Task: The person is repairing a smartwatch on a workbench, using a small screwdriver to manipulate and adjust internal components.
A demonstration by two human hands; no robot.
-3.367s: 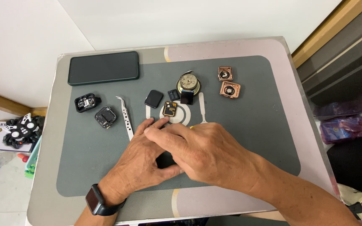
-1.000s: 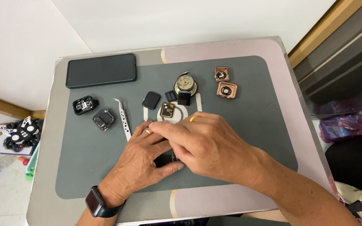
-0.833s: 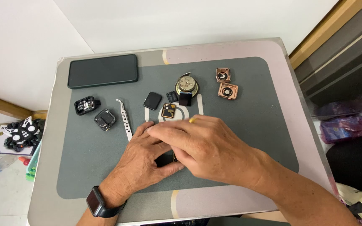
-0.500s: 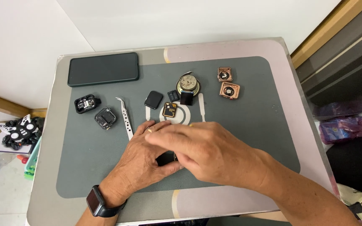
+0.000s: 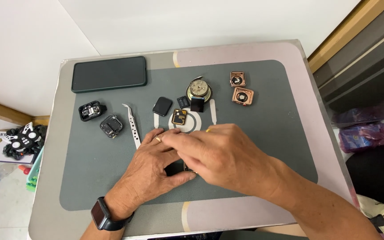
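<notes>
Nearest, at the front of the desk [image 5: 227, 220]: left hand [image 5: 150, 171], a dark watch on its wrist, thumb pressed under a small dark part [image 5: 179, 168]. Right hand [image 5: 221, 155] laid across it from the right, fingers [image 5: 174, 138] curled down over the same part. Both hands closed around that one piece, most of it hidden; kind of part not clear. All on a grey mat [image 5: 90, 178].

Just beyond the knuckles: one pair of metal tweezers [image 5: 132, 125], slanted, to the left. One white ring [image 5: 187, 121] with two white strap pieces either side, one small gold-framed square part [image 5: 179, 116] lying on it.

Further left: two dark square casings [image 5: 111, 125], [image 5: 91, 110], near each other, apart from the hands.

Further back, centre: three small black squares [image 5: 162, 106], [image 5: 182, 101], [image 5: 197, 104], then one round metal part [image 5: 198, 88] touching the last.

Back right: two copper-coloured square casings [image 5: 242, 96], [image 5: 237, 78], one behind the other.

Far left corner: one black phone [image 5: 109, 74], face down or dark, lying flat.
</notes>
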